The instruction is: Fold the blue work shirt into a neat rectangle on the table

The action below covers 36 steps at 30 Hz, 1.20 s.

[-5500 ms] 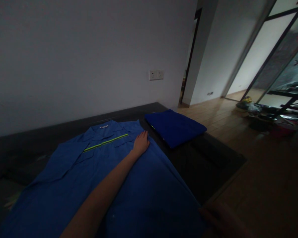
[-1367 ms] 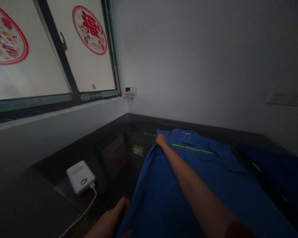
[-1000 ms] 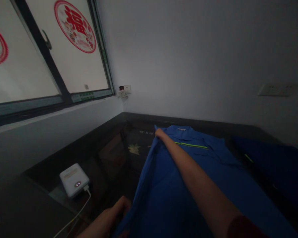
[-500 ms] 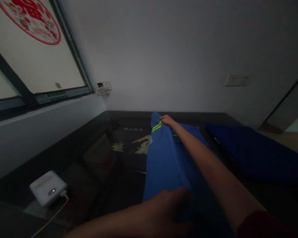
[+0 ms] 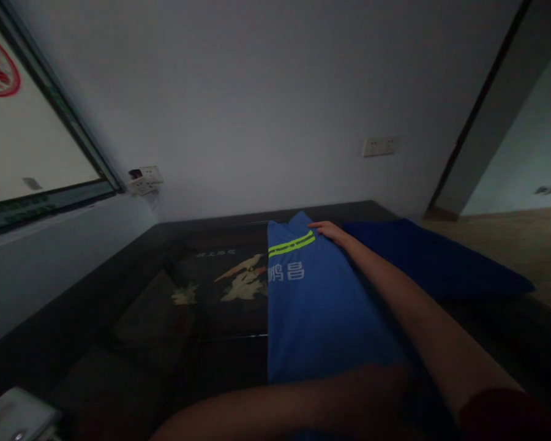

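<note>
Stretching across the lower half of the view, a dark glass-topped table (image 5: 119, 306) carries a painted picture of pale birds or flowers under its surface. A blue work shirt (image 5: 312, 312) lies lengthwise on the table, folded into a long narrow panel, its back facing up with white characters and two yellow-green reflective stripes near the far end. Just to its right sits a folded dark blue garment (image 5: 431, 260), touching or nearly touching the shirt's edge. The right hand (image 5: 329, 231) rests flat at the shirt's far right corner, fingers spread loosely and pressing on the cloth rather than clamped around it. The left hand (image 5: 395, 392) lies over the shirt's near end in deep shadow; whether its fingers pinch the fabric cannot be told. A white power bank (image 5: 13, 419) shows at the table's near left corner. Two wall sockets (image 5: 379, 146) sit on the grey wall behind.
</note>
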Motion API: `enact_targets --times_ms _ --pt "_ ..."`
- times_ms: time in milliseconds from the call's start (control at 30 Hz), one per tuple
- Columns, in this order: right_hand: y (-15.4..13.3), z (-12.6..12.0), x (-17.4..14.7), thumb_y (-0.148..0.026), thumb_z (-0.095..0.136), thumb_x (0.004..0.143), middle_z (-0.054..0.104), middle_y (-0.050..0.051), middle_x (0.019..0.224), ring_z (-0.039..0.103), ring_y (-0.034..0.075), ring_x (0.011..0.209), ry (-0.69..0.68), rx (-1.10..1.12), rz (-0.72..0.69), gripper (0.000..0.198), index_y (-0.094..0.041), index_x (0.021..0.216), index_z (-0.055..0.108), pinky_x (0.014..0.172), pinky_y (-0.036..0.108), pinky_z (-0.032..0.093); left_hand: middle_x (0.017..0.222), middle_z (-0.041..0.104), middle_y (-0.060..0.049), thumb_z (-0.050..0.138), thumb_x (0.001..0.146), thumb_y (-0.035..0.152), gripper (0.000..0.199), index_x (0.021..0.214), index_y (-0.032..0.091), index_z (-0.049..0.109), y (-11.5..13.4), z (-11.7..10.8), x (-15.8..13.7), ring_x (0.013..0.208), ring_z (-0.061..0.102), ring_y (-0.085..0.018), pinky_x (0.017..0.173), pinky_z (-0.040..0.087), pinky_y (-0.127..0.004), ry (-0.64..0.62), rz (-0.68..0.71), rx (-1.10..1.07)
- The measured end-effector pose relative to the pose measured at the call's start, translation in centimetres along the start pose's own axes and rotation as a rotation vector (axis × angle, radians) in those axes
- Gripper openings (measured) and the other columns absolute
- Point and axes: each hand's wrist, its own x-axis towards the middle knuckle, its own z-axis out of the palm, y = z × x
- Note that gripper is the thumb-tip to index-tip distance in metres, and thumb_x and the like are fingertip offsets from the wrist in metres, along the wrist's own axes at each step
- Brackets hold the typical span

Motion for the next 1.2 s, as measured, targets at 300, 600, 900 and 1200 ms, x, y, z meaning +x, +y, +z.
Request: enact_targets --times_ms 300,600,900,1200 --pt "5.4 -1.7 -1.6 0.002 0.046 0.068 0.069 0.008 0.106 0.064 0.012 0.068 0.056 -0.013 0.116 0.061 -0.014 0.126 0.055 0.070 0.022 0.051 0.124 0.054 -0.023 0.065 0.070 0.052 0.094 0.142 0.013 0.018 0.1 3.6 5.0 0.099 0.060 -0.036 0.063 0.048 -0.037 -0.039 -0.016 -0.009" --pt "6.8 -0.9 -1.8 0.002 0.050 0.068 0.060 0.007 0.124 0.058 0.018 0.109 0.097 -0.135 0.101 0.057 -0.014 0.122 0.059 0.093 0.024 0.043 0.117 0.061 -0.014 0.053 0.083 0.035 0.056 0.135 0.017 0.040 0.0 5.5 5.7 0.097 0.063 -0.026 0.064 0.049 -0.030 -0.052 0.205 0.164" --pt "5.5 -1.0 -2.9 -0.006 0.056 0.068 0.058 0.010 0.126 0.052 0.024 0.118 0.068 -0.252 0.044 0.051 -0.013 0.118 0.062 0.102 0.030 0.036 0.111 0.065 -0.013 0.055 0.084 0.022 0.038 0.118 0.007 0.057 0.4 4.2 6.8 0.096 0.063 -0.024 0.066 0.051 -0.028 -0.295 0.363 0.491" --pt "5.2 -1.3 -3.4 -0.023 0.064 0.069 0.055 0.009 0.130 0.048 0.028 0.122 -0.007 -0.283 -0.061 0.050 -0.016 0.119 0.061 0.107 0.036 0.030 0.117 0.060 -0.011 0.051 0.087 0.018 0.034 0.118 0.003 0.052 -2.3 3.5 7.1 0.104 0.060 -0.020 0.085 0.046 -0.025 -0.287 0.647 0.281"
